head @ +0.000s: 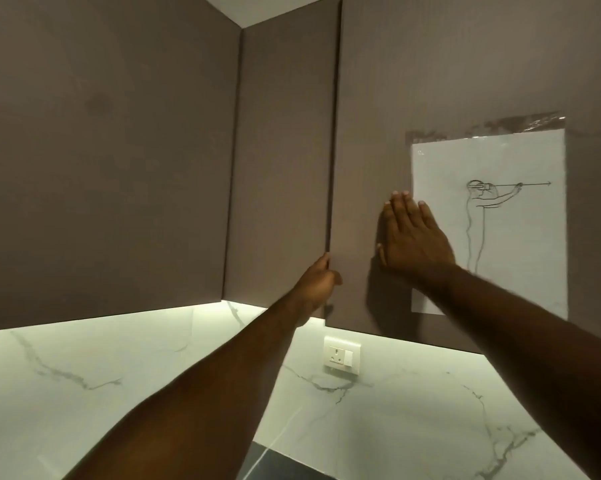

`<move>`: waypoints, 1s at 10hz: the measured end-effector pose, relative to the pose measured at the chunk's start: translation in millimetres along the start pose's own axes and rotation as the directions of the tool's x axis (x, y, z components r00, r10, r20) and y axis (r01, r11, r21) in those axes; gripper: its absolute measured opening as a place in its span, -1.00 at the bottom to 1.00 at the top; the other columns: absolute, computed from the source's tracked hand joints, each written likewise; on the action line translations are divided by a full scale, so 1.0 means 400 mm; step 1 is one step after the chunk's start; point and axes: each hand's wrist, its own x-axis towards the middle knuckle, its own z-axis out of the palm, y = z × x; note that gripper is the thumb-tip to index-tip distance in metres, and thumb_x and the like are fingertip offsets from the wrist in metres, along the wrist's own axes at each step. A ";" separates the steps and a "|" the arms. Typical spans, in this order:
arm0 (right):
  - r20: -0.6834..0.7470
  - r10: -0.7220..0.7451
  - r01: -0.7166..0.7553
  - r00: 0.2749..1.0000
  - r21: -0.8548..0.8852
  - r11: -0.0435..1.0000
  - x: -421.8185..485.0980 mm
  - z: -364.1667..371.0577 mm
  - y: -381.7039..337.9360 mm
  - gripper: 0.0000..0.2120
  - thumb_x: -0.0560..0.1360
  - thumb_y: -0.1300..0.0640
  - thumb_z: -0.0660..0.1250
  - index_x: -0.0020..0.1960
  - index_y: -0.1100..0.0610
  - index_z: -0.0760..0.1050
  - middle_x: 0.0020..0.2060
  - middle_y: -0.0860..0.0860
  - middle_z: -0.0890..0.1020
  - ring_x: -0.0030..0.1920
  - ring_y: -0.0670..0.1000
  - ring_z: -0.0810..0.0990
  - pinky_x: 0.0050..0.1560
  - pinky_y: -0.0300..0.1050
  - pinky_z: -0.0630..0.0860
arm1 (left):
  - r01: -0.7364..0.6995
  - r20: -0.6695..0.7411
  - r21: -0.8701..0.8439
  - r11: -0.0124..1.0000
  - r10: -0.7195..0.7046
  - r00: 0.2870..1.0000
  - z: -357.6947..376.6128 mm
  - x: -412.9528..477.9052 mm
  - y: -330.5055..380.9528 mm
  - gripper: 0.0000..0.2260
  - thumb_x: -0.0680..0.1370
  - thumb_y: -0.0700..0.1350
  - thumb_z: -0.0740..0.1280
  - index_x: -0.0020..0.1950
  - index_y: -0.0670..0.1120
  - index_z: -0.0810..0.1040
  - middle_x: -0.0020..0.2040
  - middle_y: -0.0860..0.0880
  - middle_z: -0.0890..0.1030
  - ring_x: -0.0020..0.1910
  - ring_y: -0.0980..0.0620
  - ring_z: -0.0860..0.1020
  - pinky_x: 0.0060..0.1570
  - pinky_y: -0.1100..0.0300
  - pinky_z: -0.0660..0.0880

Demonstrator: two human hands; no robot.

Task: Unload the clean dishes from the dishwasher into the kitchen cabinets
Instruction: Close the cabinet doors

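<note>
The left grip (318, 285) is clenching its fingers round the lower left edge of the flat grey-brown upper cabinet door (368, 133), which is hanging above the white marble wall (84, 375). The right grip (413, 240) is lying released, with straight fingers pressing flat on that door and overlapping a taped white sketch sheet (521, 161).

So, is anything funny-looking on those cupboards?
Yes: a white paper with a pencil figure is taped to the cabinet door, its edge under the flat right hand. Its tape looks wrinkled and crooked.
</note>
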 end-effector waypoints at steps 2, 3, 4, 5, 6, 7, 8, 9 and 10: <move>-0.133 -0.028 0.039 0.991 0.082 0.996 0.028 0.005 -0.066 -0.25 0.47 -0.11 -0.05 0.46 0.41 0.24 0.46 0.36 0.24 0.50 0.33 0.16 0.47 0.22 0.08 | 0.079 -0.011 -0.065 0.995 -0.080 0.997 -0.035 -0.043 0.021 -0.84 0.58 -0.30 0.23 0.10 -0.14 0.53 0.25 -0.16 0.53 0.04 0.06 0.52 -0.08 0.35 0.35; -0.155 -0.039 0.057 0.987 0.117 0.991 0.053 -0.002 -0.141 -0.22 0.43 -0.13 -0.04 0.41 0.44 0.29 0.43 0.38 0.29 0.46 0.36 0.24 0.42 0.28 0.18 | 0.106 0.055 0.027 0.994 -0.107 0.993 -0.093 -0.070 0.006 -0.63 0.62 -0.22 0.22 0.43 -0.17 0.38 0.43 -0.10 0.42 0.37 -0.03 0.41 0.24 0.35 0.31; -0.156 -0.032 0.060 0.987 0.175 0.983 0.076 -0.004 -0.237 -0.22 0.42 -0.12 -0.04 0.40 0.45 0.29 0.42 0.38 0.30 0.45 0.36 0.25 0.40 0.29 0.19 | 0.027 0.041 0.213 0.977 -0.036 0.999 -0.186 -0.100 -0.029 -0.37 0.57 -0.15 0.26 0.59 -0.16 0.07 0.56 -0.11 0.20 0.52 -0.10 0.20 0.39 0.17 0.18; -0.156 -0.066 0.102 0.985 0.232 0.967 0.090 -0.001 -0.353 -0.23 0.43 -0.12 -0.04 0.41 0.43 0.30 0.43 0.37 0.30 0.46 0.34 0.24 0.42 0.26 0.17 | 0.035 -0.058 0.497 0.867 -0.007 0.998 -0.342 -0.142 -0.059 -0.18 0.43 0.04 0.27 0.60 -0.16 0.02 0.58 -0.13 0.16 0.54 -0.10 0.17 0.48 0.08 0.16; -0.165 -0.126 0.166 0.978 0.257 0.952 0.102 -0.013 -0.467 -0.26 0.43 -0.08 0.02 0.43 0.41 0.28 0.45 0.34 0.28 0.48 0.31 0.22 0.44 0.22 0.16 | 0.044 -0.160 0.748 0.663 0.115 0.980 -0.505 -0.170 -0.087 -0.25 0.46 0.04 0.25 0.56 -0.21 0.08 0.56 -0.18 0.18 0.55 -0.12 0.15 0.48 -0.01 0.10; -0.173 -0.167 0.210 0.971 0.277 0.938 0.111 -0.034 -0.576 -0.28 0.43 -0.03 0.10 0.46 0.40 0.24 0.47 0.33 0.25 0.50 0.30 0.19 0.46 0.19 0.14 | 0.107 -0.191 0.891 0.441 0.151 0.970 -0.645 -0.207 -0.124 -0.25 0.52 -0.02 0.26 0.59 -0.20 -0.05 0.61 -0.13 0.03 0.59 -0.06 -0.03 0.51 -0.02 -0.07; -0.192 -0.207 0.256 0.959 0.274 0.927 0.108 -0.050 -0.672 -0.30 0.46 -0.03 0.07 0.48 0.39 0.21 0.48 0.32 0.23 0.51 0.29 0.18 0.48 0.17 0.11 | 0.155 -0.201 0.953 0.261 0.161 0.966 -0.744 -0.255 -0.151 -0.23 0.53 -0.04 0.23 0.60 -0.18 -0.13 0.62 -0.09 -0.06 0.59 -0.03 -0.12 0.52 0.00 -0.16; -0.195 -0.240 0.290 0.951 0.291 0.912 0.101 -0.062 -0.752 -0.28 0.50 -0.06 -0.02 0.53 0.34 0.09 0.53 0.27 0.10 0.55 0.22 0.04 0.52 0.09 -0.04 | 0.186 -0.208 0.973 0.136 0.177 0.962 -0.809 -0.295 -0.167 -0.25 0.53 -0.06 0.20 0.60 -0.18 -0.14 0.62 -0.10 -0.09 0.59 -0.04 -0.14 0.52 0.00 -0.20; -0.194 -0.245 0.301 0.950 0.348 0.888 0.089 -0.073 -0.833 -0.31 0.56 -0.08 -0.03 0.56 0.30 -0.02 0.56 0.23 0.00 0.57 0.17 -0.07 0.52 0.04 -0.15 | 0.200 -0.196 0.980 -0.002 0.180 0.964 -0.865 -0.351 -0.173 -0.26 0.54 -0.05 0.16 0.59 -0.20 -0.16 0.62 -0.12 -0.12 0.59 -0.08 -0.17 0.51 -0.01 -0.23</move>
